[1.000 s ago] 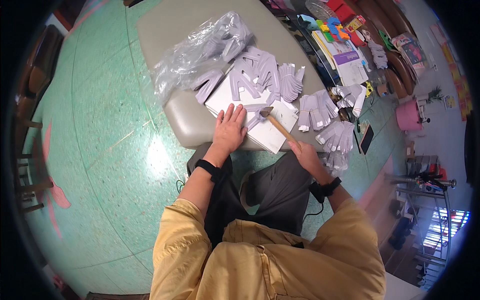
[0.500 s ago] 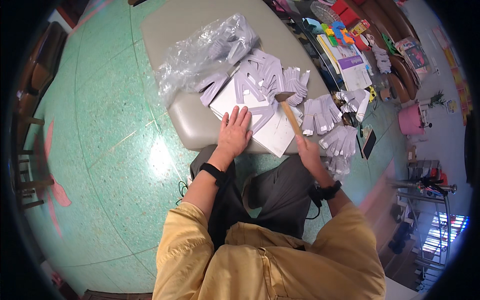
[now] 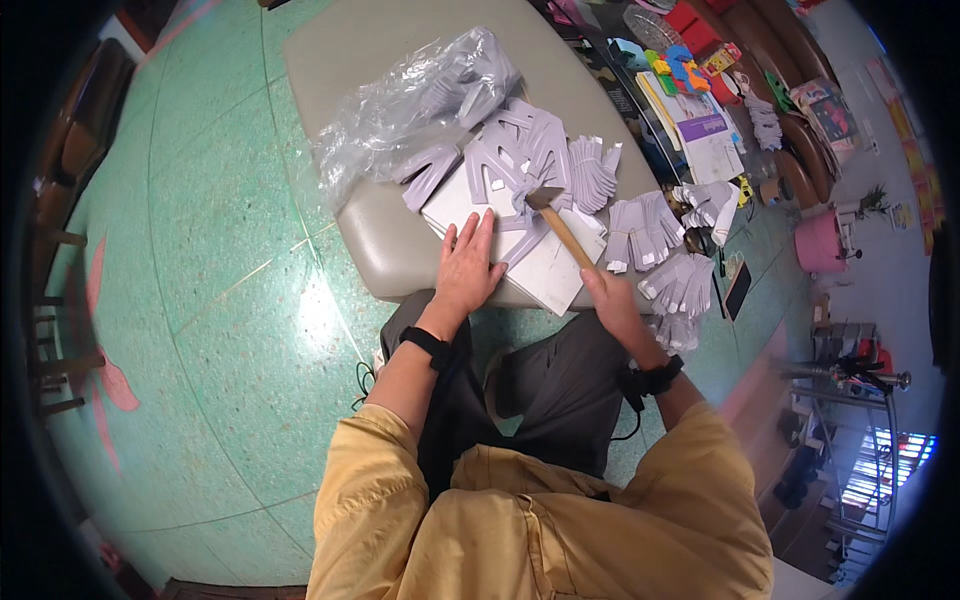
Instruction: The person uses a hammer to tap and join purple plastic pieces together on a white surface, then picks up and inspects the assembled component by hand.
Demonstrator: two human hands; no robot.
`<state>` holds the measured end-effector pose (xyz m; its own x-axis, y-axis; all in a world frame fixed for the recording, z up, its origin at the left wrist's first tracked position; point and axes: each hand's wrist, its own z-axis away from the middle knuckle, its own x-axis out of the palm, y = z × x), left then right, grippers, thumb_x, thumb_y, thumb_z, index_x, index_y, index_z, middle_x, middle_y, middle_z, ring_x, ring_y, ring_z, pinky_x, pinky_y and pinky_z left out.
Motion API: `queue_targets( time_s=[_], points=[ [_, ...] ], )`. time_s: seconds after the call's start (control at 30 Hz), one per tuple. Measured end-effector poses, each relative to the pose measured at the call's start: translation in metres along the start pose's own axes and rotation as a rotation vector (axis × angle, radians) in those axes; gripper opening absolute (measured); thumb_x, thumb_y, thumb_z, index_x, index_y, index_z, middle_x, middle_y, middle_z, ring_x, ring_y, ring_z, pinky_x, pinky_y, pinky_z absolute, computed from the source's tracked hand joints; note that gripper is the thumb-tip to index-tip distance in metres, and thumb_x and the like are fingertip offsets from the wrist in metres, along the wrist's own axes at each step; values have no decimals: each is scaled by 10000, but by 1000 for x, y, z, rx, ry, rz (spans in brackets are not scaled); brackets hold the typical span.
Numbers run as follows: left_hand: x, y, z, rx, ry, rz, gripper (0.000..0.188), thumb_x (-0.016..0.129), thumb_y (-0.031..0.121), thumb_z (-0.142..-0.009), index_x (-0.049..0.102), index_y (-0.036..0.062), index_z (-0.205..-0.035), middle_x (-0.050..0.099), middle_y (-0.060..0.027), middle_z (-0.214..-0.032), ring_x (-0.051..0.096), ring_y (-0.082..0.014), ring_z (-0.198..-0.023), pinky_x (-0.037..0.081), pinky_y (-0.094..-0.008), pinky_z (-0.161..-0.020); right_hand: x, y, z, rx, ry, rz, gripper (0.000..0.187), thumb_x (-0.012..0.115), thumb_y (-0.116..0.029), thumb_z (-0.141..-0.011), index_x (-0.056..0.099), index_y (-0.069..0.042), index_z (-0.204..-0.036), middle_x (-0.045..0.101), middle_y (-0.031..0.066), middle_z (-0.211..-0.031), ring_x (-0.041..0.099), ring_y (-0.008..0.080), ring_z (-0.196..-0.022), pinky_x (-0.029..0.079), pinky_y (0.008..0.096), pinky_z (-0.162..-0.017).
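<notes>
Wooden-handled hammer (image 3: 568, 238) gripped in R hand (image 3: 612, 299), nr lilac strip (image 3: 527, 245); L hand (image 3: 466, 270) spread flat on wht board (image 3: 556, 284).

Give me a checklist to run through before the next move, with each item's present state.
1. Right hand gripping the hammer by its wooden handle: ok.
2. Left hand apart from the hammer head: ok, though its fingertips are near.
3. Lilac piece by the left hand lying over the white board: ok.
4. White board free of other lilac pieces: not ok, some overlap its far part.
5. Plastic bag apart from the hammer: ok.
6. Hammer head touching a piece: cannot tell.
</notes>
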<state>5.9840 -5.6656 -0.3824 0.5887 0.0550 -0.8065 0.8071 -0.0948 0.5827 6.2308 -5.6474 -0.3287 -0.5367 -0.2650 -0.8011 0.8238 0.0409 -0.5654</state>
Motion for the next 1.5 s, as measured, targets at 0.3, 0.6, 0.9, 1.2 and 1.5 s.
queue_targets(
  time_s=[0.3,0.6,0.9,1.2,1.5],
  points=[
    [2,-2,0,-11,2,5,873,664,266,-746,143,11,-1398,386,-137,-1357,271,-254,-1323,158,-448,-1089,10,-11,-4,-57,-32,98,509,522,-453,-867,583,41,-760,548,262,-671,552,427,-666,420,450,-588],
    [-4,-2,-3,-9,-64,-1,807,639,276,-767,190,32,-1391,353,-148,-1381,237,-227,-1342,132,-426,-1100,-12,18,7,-67,-3,48,467,558,-409,-861,576,42,-742,551,261,-683,561,423,-669,418,450,-586],
    [-2,-3,-3,-15,-65,1,795,646,282,-758,216,39,-1381,373,-142,-1367,243,-228,-1340,133,-434,-1099,-12,21,8,-55,-6,90,472,554,-424,-861,574,33,-744,545,258,-674,564,406,-658,420,439,-581],
    [0,-5,-1,-2,-31,5,811,675,286,-736,239,55,-1380,379,-149,-1361,270,-247,-1327,162,-443,-1090,-11,29,13,-46,-17,53,500,528,-454,-866,559,30,-744,534,260,-665,535,427,-649,408,449,-573],
    [-6,-3,0,20,-64,19,804,655,306,-748,232,64,-1387,353,-154,-1380,238,-250,-1341,141,-443,-1095,-8,25,25,-118,-17,113,458,560,-414,-859,543,23,-724,530,254,-663,526,433,-640,401,453,-563]
  ],
)
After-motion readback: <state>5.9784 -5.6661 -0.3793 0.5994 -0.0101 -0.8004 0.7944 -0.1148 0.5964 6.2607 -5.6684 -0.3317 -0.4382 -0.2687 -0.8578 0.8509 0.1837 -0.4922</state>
